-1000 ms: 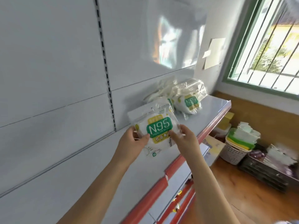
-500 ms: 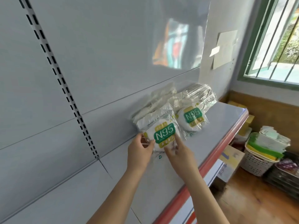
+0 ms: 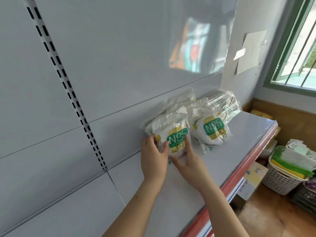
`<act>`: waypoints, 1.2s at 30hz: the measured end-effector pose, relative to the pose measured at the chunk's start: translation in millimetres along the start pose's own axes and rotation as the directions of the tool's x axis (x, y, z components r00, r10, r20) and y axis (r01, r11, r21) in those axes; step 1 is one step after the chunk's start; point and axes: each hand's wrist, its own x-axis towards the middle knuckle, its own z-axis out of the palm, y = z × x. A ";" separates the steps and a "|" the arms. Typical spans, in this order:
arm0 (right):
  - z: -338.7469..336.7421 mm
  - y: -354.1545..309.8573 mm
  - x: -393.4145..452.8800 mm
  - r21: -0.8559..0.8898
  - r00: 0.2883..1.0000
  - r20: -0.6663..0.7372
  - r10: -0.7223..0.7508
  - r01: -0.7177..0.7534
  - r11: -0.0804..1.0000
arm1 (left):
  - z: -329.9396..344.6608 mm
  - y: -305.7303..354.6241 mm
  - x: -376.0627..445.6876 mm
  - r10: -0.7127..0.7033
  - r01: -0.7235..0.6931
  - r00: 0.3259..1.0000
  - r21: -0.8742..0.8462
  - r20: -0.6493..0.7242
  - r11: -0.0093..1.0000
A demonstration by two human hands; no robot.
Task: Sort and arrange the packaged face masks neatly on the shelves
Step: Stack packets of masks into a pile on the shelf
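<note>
Both forearms reach up and forward from the lower edge of the view to the grey shelf [image 3: 239,151]. The left hand [image 3: 153,159] grips the left edge of a mask pack [image 3: 174,139], thumb across its front, while the right hand [image 3: 188,161] holds the pack's lower right side, fingers extended upward along it. The pack stands upright on the shelf against the back panel [image 3: 119,65], its green N95 label facing outward, the label's length tilted up to the right. A second pack [image 3: 212,130] stands just beside it on the right.
</note>
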 end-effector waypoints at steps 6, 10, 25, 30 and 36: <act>7.3 -7.7 25.2 -0.214 0.998 0.060 0.007 0.006 0.977 | 3.0 -8.2 12.2 -0.273 0.281 0.959 -0.120 0.081 0.952; 0.8 -18.9 18.2 -0.243 0.991 0.084 0.102 -0.079 0.967 | -9.0 -17.7 21.9 -0.245 0.279 0.924 -0.076 0.294 0.957; 242.8 -303.2 -143.8 0.192 0.607 0.682 -0.408 0.390 0.901 | -447.9 -157.5 -110.4 -0.249 0.318 0.866 0.093 -0.433 0.944; 362.6 -381.0 -272.6 0.292 0.367 0.838 -0.404 0.323 0.900 | -640.7 -207.7 -197.2 -0.217 0.494 0.583 0.129 -0.783 0.860; 490.6 -463.7 -409.1 0.349 0.260 0.912 -0.318 -0.080 0.934 | -841.8 -300.9 -287.7 -0.276 0.807 0.347 0.136 -0.896 0.574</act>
